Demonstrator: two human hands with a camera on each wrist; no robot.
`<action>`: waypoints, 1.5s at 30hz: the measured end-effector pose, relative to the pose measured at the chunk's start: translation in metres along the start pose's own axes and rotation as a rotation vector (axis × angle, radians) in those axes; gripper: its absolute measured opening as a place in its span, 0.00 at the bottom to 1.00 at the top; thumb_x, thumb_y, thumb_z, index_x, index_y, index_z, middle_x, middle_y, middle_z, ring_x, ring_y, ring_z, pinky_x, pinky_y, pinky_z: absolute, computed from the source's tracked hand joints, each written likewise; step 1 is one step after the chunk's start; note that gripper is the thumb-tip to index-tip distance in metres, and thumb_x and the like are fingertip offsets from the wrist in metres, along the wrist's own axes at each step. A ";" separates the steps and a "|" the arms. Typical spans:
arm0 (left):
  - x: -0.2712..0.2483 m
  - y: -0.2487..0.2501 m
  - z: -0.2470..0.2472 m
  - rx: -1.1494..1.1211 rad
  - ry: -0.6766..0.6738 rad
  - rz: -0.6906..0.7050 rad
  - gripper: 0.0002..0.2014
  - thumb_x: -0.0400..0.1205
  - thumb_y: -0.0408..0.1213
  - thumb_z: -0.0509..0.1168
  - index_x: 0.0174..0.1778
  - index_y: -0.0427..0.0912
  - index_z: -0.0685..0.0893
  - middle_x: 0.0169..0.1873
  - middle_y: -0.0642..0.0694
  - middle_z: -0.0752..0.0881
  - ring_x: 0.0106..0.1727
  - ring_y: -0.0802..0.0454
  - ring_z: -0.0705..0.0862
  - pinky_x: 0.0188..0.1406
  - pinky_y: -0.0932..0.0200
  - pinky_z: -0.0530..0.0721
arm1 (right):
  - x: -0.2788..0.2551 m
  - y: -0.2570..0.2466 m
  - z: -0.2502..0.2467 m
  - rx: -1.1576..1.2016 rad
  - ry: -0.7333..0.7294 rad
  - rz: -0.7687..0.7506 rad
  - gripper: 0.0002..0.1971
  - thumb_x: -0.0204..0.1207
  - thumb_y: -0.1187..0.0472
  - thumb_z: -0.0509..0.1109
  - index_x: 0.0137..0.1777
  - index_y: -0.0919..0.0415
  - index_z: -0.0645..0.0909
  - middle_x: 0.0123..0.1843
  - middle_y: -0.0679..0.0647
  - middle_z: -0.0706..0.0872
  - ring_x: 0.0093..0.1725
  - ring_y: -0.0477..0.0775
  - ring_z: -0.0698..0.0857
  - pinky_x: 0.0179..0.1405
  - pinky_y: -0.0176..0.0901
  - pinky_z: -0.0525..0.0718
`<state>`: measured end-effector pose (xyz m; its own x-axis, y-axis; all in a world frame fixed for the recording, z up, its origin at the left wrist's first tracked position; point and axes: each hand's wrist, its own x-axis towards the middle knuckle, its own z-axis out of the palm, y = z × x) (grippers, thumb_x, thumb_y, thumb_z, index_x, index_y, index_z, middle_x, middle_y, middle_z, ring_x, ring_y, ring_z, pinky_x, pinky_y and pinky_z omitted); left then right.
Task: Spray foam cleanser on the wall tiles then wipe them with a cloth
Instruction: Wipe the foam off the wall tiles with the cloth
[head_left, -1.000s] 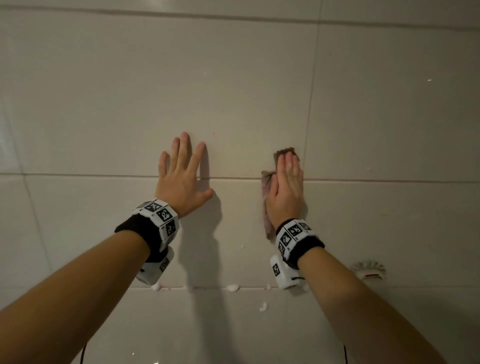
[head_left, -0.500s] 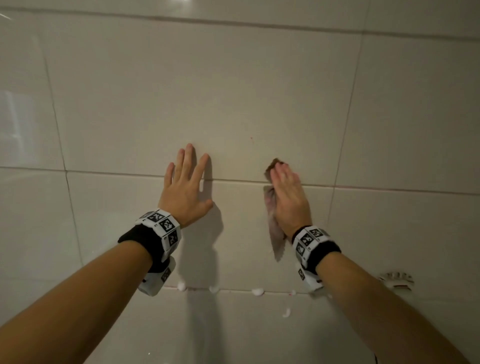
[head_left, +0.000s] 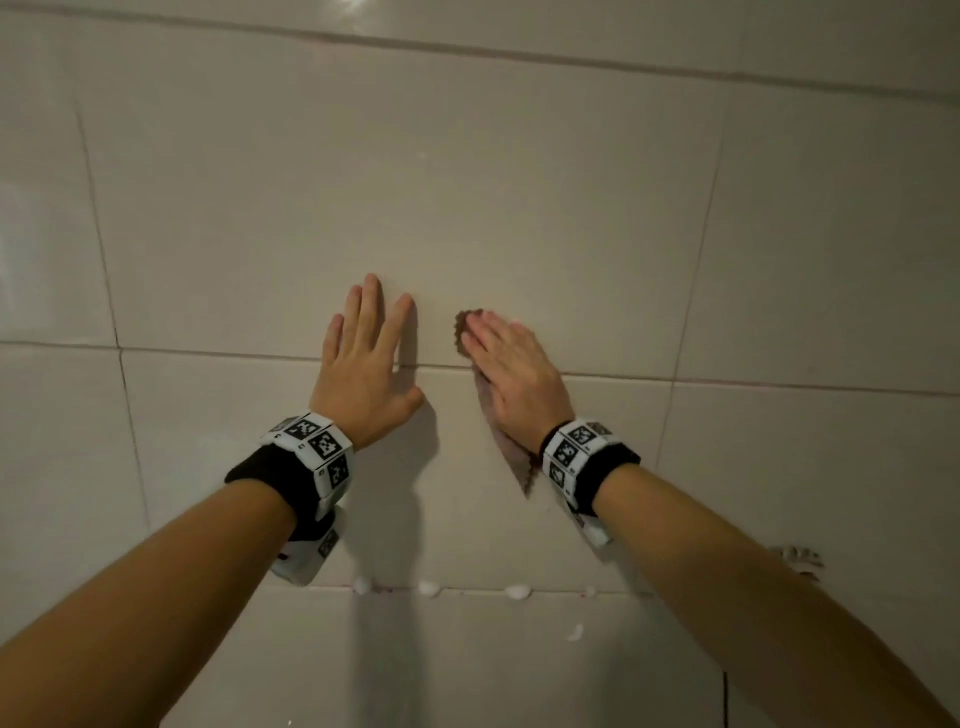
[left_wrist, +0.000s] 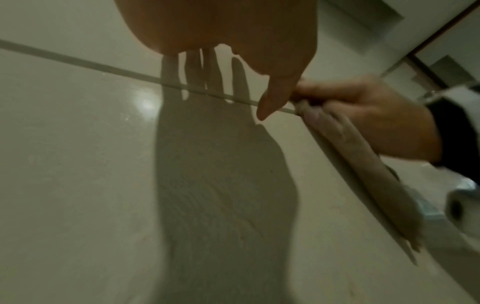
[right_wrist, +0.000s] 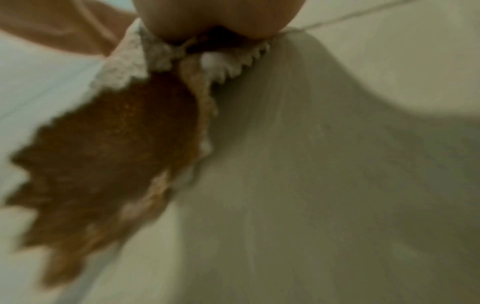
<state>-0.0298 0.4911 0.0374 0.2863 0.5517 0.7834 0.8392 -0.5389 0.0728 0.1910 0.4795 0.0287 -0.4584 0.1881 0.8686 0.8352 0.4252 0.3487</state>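
Observation:
Pale glossy wall tiles (head_left: 519, 197) fill the head view. My left hand (head_left: 363, 364) lies flat on the wall with its fingers spread and holds nothing. Just to its right, my right hand (head_left: 511, 374) presses a brown cloth (head_left: 511, 457) with a zigzag edge flat against the tile, fingers straight and angled up-left. The cloth's tail hangs below the wrist. In the right wrist view the cloth (right_wrist: 109, 156) carries white foam along its upper edge. The left wrist view shows the right hand (left_wrist: 363, 117) on the cloth (left_wrist: 363, 174). No foam cleanser can is in view.
Small blobs of white foam (head_left: 428, 588) sit along the grout line below my hands, with one more blob (head_left: 574, 631) lower down. A round wall fitting (head_left: 797, 558) sticks out at the lower right, partly behind my right forearm.
My right hand has slid the cloth leftward across the tile, closing on the left hand, and its fingers now tilt to the left. The left hand stays flat on the wall.

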 end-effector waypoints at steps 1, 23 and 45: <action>-0.002 0.001 0.002 -0.001 -0.007 0.020 0.55 0.70 0.45 0.76 0.88 0.47 0.48 0.87 0.39 0.38 0.87 0.40 0.37 0.84 0.41 0.42 | -0.021 -0.002 0.003 -0.004 -0.032 -0.037 0.20 0.82 0.69 0.61 0.73 0.68 0.81 0.77 0.62 0.79 0.79 0.62 0.76 0.79 0.60 0.71; 0.016 0.202 0.079 -0.002 -0.041 0.038 0.54 0.73 0.48 0.76 0.88 0.49 0.48 0.87 0.40 0.35 0.86 0.41 0.33 0.85 0.41 0.38 | -0.221 0.164 -0.136 0.043 0.118 0.938 0.35 0.80 0.55 0.40 0.86 0.72 0.51 0.89 0.64 0.49 0.88 0.64 0.48 0.88 0.59 0.50; 0.012 0.205 0.073 0.011 -0.106 0.078 0.53 0.72 0.47 0.75 0.88 0.49 0.48 0.87 0.43 0.36 0.86 0.48 0.33 0.85 0.45 0.40 | -0.167 0.149 -0.130 0.111 -0.306 0.424 0.46 0.73 0.58 0.62 0.88 0.65 0.41 0.87 0.55 0.33 0.85 0.49 0.26 0.86 0.53 0.33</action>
<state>0.1795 0.4336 0.0172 0.3974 0.5728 0.7169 0.8176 -0.5757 0.0067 0.4314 0.3968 -0.0187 -0.1694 0.6063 0.7770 0.9369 0.3438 -0.0640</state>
